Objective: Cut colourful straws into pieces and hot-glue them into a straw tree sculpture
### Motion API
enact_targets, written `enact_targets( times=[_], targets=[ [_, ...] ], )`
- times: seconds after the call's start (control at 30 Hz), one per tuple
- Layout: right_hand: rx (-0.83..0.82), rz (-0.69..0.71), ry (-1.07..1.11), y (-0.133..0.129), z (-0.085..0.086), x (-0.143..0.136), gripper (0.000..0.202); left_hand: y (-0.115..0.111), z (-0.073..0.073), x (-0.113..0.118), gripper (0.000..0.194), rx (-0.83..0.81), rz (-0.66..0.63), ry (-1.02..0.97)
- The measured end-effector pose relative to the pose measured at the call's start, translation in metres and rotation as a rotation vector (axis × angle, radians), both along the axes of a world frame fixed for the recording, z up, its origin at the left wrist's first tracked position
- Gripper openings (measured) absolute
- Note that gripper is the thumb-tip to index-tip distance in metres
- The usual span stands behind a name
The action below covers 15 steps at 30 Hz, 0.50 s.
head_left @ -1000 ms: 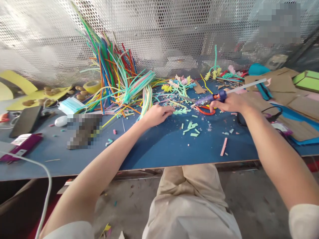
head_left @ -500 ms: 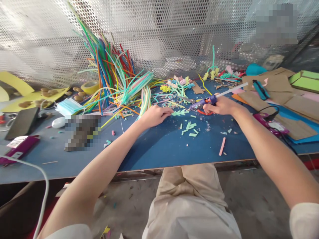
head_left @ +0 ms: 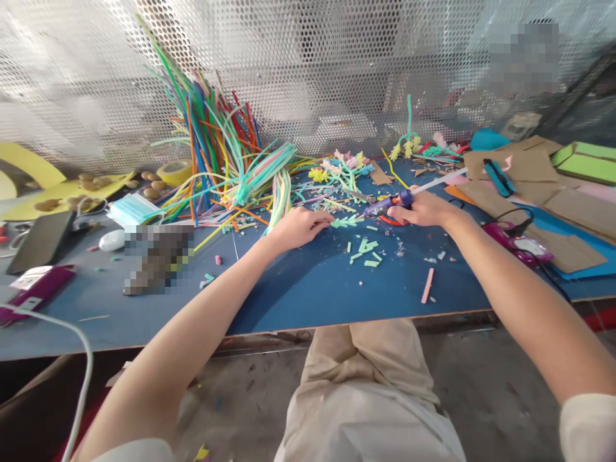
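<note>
My left hand point(head_left: 305, 228) pinches the left end of a light green leafy sprig point(head_left: 347, 221), which looks made of fuzzy pipe cleaner pieces, low over the blue table point(head_left: 289, 289). My right hand point(head_left: 421, 208) is wrapped round a purple glue gun point(head_left: 389, 203). A long white glue stick point(head_left: 443, 180) sticks out of its back end, and its nozzle points left at the sprig's right end. Red-handled scissors point(head_left: 391, 221) lie beneath the glue gun. Several short cut green pieces point(head_left: 366, 248) lie on the table just in front of the sprig.
A big heap of coloured pipe cleaners point(head_left: 231, 154) stands at the back left. Finished-looking fuzzy flowers point(head_left: 344, 168) lie behind my hands. Cardboard sheets point(head_left: 563, 199) and a purple power strip point(head_left: 514, 240) are on the right. A face mask point(head_left: 135, 208) and white mouse point(head_left: 112, 240) lie left.
The glue gun in my right hand has shifted slightly left and lower, nearer the sprig. My left hand keeps its hold on the sprig. The view has tilted a little.
</note>
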State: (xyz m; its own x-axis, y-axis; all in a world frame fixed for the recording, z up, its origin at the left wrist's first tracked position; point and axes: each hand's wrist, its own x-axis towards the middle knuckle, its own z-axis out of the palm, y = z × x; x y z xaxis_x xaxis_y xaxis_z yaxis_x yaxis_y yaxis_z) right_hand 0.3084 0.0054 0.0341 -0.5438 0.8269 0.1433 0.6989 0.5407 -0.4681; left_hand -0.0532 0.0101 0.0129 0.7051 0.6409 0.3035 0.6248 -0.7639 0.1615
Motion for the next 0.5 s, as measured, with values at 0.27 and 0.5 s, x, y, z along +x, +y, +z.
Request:
enact_targets(
  times=[0.27,0.5],
  targets=[
    [-0.017,-0.017,-0.014,0.0019,-0.0023,0.0004,0.064,0.0011,0.0000,-0.0007,0.030,0.016,-0.009,0.011],
    [0.008,-0.027,-0.019,0.0031,-0.0040,0.0012,0.064,0.0019,-0.0009,-0.0016,0.029,0.035,-0.020,0.002]
  ],
)
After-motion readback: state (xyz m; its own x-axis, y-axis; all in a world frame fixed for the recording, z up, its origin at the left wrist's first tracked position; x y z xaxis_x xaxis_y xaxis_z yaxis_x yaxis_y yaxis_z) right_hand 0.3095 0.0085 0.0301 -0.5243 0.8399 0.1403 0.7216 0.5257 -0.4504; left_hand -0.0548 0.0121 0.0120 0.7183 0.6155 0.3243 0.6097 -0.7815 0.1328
